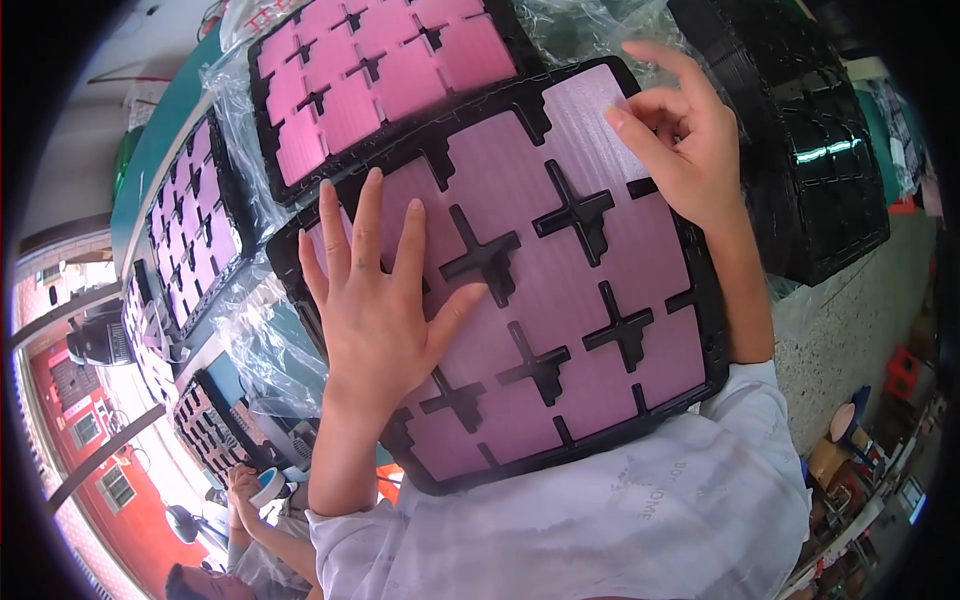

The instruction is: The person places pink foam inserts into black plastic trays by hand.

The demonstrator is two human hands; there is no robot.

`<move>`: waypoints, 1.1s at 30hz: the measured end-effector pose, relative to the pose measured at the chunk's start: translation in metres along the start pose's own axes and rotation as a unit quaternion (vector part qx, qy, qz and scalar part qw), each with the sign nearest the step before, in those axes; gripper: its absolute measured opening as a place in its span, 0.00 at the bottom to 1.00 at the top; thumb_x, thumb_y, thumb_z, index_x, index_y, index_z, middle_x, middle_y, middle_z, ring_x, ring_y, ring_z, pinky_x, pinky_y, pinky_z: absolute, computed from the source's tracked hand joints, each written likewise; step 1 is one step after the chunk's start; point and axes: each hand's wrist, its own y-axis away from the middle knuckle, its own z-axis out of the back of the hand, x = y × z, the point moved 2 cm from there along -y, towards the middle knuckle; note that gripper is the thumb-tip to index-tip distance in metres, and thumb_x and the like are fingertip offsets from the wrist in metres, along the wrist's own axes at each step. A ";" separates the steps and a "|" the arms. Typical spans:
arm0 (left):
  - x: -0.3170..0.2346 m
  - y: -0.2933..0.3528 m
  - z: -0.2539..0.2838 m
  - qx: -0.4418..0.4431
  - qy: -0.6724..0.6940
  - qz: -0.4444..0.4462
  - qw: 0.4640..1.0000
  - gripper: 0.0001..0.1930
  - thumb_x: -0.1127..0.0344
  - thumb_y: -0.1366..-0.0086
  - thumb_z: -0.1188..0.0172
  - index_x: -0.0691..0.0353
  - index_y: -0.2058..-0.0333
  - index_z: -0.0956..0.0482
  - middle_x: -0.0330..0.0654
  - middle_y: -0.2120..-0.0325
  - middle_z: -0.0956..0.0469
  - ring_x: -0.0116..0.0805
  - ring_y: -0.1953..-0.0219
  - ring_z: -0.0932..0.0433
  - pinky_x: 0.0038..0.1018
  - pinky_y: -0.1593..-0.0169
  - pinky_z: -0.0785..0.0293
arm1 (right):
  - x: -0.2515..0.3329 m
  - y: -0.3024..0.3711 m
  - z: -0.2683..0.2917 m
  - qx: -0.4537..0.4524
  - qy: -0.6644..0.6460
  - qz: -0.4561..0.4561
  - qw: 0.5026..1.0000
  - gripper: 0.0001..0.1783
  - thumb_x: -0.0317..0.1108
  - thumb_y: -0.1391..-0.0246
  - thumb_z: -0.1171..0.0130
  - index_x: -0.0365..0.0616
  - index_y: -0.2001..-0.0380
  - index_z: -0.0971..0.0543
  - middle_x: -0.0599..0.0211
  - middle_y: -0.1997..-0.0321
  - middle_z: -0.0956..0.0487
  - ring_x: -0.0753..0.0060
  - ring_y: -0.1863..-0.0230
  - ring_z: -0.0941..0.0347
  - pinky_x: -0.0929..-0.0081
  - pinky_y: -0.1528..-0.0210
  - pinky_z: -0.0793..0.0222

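Observation:
In front of me, leaning against my shirt, is a black plastic tray (712, 345) with raised cross-shaped dividers. Flat purple-pink pieces (535, 290) fill its compartments. My left hand (375, 290) lies over the tray's left part with its fingers spread, holding nothing. At the far right corner is my right hand (685, 140), thumb and index finger apart and the other fingers curled in. Its thumb tip is over a paler, shiny pink piece (590, 105) in the corner compartment; whether it touches I cannot tell. Nothing shows in that hand.
Beyond stands a similar tray (385, 65) of brighter pink pieces; another (195, 225) is at the left. Black trays are stacked (800, 150) at the right. Clear plastic wrap (265, 340) lies around. At the lower left, another person's hands (243, 487) are near a blue-white roll (268, 487).

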 end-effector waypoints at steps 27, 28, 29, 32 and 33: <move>0.010 0.042 0.025 -0.014 0.022 0.006 1.000 0.36 0.43 0.36 0.31 0.59 0.35 0.23 0.54 0.28 0.35 0.62 0.23 0.43 0.62 0.25 0.55 | -0.007 0.005 -0.005 0.031 -0.034 -0.029 0.999 0.31 0.25 0.40 0.29 0.45 0.34 0.25 0.79 0.69 0.16 0.94 0.70 0.28 0.90 0.69 0.40; 0.008 0.053 0.032 -0.034 0.032 0.005 0.999 0.34 0.46 0.38 0.29 0.59 0.38 0.20 0.55 0.30 0.31 0.62 0.24 0.39 0.61 0.25 0.53 | -0.011 0.007 -0.004 0.029 -0.042 -0.039 0.998 0.33 0.24 0.40 0.29 0.45 0.32 0.27 0.78 0.68 0.16 0.94 0.70 0.30 0.91 0.69 0.43; 0.003 0.063 0.037 -0.077 0.071 0.006 0.994 0.31 0.49 0.41 0.26 0.60 0.43 0.16 0.57 0.35 0.26 0.62 0.29 0.32 0.58 0.26 0.49 | -0.009 0.005 -0.001 0.052 -0.065 -0.024 0.996 0.35 0.23 0.40 0.30 0.44 0.31 0.29 0.77 0.68 0.15 0.94 0.70 0.31 0.90 0.69 0.43; -0.012 0.117 0.045 -0.095 0.098 0.004 0.991 0.30 0.50 0.46 0.23 0.60 0.48 0.15 0.58 0.38 0.23 0.63 0.33 0.27 0.56 0.28 0.42 | 0.001 0.002 0.005 0.130 -0.063 0.035 0.989 0.41 0.22 0.40 0.32 0.43 0.26 0.36 0.75 0.66 0.15 0.93 0.69 0.32 0.89 0.68 0.44; -0.018 0.135 0.043 -0.096 0.094 0.013 0.991 0.31 0.50 0.50 0.21 0.59 0.49 0.15 0.56 0.39 0.22 0.62 0.34 0.26 0.55 0.29 0.42 | 0.002 0.003 0.004 0.146 -0.064 0.046 0.986 0.41 0.23 0.40 0.32 0.44 0.25 0.36 0.75 0.66 0.15 0.93 0.69 0.32 0.89 0.67 0.43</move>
